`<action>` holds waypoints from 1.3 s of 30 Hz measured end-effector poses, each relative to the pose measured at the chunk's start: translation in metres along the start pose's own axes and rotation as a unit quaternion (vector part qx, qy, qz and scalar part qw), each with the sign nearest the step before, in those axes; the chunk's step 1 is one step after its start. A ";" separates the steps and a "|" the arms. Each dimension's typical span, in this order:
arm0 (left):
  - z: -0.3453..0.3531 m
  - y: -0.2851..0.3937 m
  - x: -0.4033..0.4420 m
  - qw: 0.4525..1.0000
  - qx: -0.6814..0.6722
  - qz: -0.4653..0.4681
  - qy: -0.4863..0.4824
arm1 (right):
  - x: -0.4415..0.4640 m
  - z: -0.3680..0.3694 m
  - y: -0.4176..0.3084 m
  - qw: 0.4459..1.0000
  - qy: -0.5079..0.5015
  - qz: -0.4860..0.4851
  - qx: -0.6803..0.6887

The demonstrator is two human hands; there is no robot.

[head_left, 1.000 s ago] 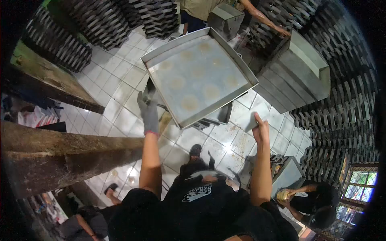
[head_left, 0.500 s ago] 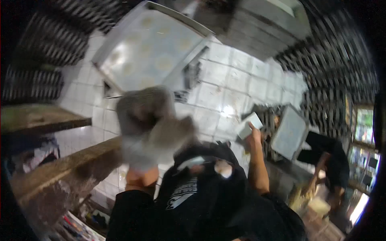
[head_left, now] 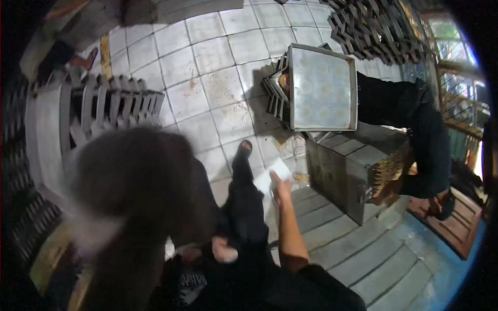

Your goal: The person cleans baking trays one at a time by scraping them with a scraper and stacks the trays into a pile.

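A flat white rectangular piece (head_left: 271, 175) is in my right hand (head_left: 281, 191), with the thumb laid over its near edge. It is held above the tiled floor, in front of my dark-clothed leg. On the left, a large dark smear (head_left: 140, 176) covers much of the view very close to the camera. Pale grey shows at its lower left edge. My left hand's fingers cannot be made out there. Against my black shirt (head_left: 192, 282) is a small skin-toned patch with a pale tip, too unclear to name.
A shallow square metal tray (head_left: 324, 88) tops a stack on the right. Beside it stands a grey metal box (head_left: 337, 166). A person in dark clothes (head_left: 428, 140) bends there. More stacked metal trays (head_left: 98, 106) stand left. White tiles (head_left: 218, 83) cover the floor.
The view has swung to the right, bringing the box and the bending person nearer the middle. The grey cloth-like thing on my left hand has given way to a dark blur. My right hand keeps the white piece.
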State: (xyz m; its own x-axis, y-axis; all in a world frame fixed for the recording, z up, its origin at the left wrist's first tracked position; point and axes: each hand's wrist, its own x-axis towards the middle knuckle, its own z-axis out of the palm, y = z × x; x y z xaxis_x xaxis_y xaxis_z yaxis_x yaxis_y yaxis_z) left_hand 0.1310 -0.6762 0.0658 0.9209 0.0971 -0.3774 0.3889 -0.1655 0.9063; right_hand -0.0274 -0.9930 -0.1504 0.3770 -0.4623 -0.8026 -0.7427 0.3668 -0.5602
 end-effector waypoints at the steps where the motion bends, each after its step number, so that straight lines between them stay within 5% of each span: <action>1: 0.047 -0.016 0.043 0.998 0.024 -0.005 -0.062 | 0.009 -0.024 0.011 0.999 0.020 0.029 0.007; 6: 0.290 -0.098 0.237 0.959 0.143 -0.041 -0.242 | 0.043 -0.140 0.092 0.989 0.060 0.071 0.112; 11: 0.444 -0.155 0.300 0.949 0.239 -0.124 -0.166 | 0.035 -0.174 0.113 0.980 0.117 0.101 0.127; 14: 0.473 -0.217 0.336 0.962 0.193 -0.119 -0.154 | 0.022 -0.154 0.087 0.972 0.126 0.139 0.143; 16: 0.459 -0.223 0.345 0.949 0.218 -0.077 -0.216 | 0.020 -0.134 0.062 0.972 0.115 0.157 0.133; 19: 0.431 -0.222 0.327 0.977 0.011 -0.105 -0.187 | 0.023 -0.106 0.043 0.979 0.073 0.139 0.128; 21: 0.361 -0.170 0.269 0.973 -0.037 -0.148 -0.172 | 0.016 -0.080 0.019 0.986 -0.043 0.082 0.138; 23: 0.272 -0.222 0.229 0.969 -0.147 -0.124 -0.153 | 0.010 -0.059 0.000 0.985 -0.098 0.078 0.118; 26: 0.098 -0.341 0.155 0.937 -0.277 -0.174 -0.123 | 0.014 -0.015 -0.004 0.949 -0.311 0.038 -0.030; 27: 0.026 -0.386 0.109 0.978 -0.062 -0.085 -0.180 | 0.018 0.013 -0.006 0.944 -0.325 0.044 -0.032; 29: -0.117 -0.471 0.018 0.858 0.465 0.142 -0.167 | 0.027 0.080 -0.001 0.905 -0.412 0.051 -0.094; 31: -0.126 -0.453 -0.004 0.980 0.159 -0.056 -0.109 | 0.053 0.151 0.037 0.874 -0.451 0.022 -0.182; 32: -0.110 -0.437 -0.002 0.959 -0.186 -0.214 -0.031 | 0.064 0.194 0.053 0.868 -0.459 0.028 -0.189; 33: -0.088 -0.425 0.027 0.959 -0.090 -0.267 0.026 | 0.081 0.235 0.077 0.849 -0.479 0.015 -0.222; 35: -0.080 -0.518 0.049 0.952 -0.111 -0.282 0.049 | 0.110 0.308 0.145 0.856 -0.440 -0.046 -0.269; 36: -0.073 -0.541 0.067 0.955 -0.143 -0.246 0.078 | 0.127 0.338 0.176 0.796 -0.406 -0.110 -0.434; 39: -0.071 -0.623 0.116 0.962 -0.186 -0.186 0.077 | 0.167 0.406 0.260 0.742 -0.433 -0.349 -0.374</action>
State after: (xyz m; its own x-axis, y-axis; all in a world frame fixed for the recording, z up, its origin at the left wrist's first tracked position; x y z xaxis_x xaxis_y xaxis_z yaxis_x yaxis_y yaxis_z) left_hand -0.0065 -0.4920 -0.5288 0.6944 0.2312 -0.6814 0.6274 0.2690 0.7307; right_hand 0.0673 -0.6470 -0.5139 0.7885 0.4814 -0.3829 -0.1771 -0.4184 -0.8908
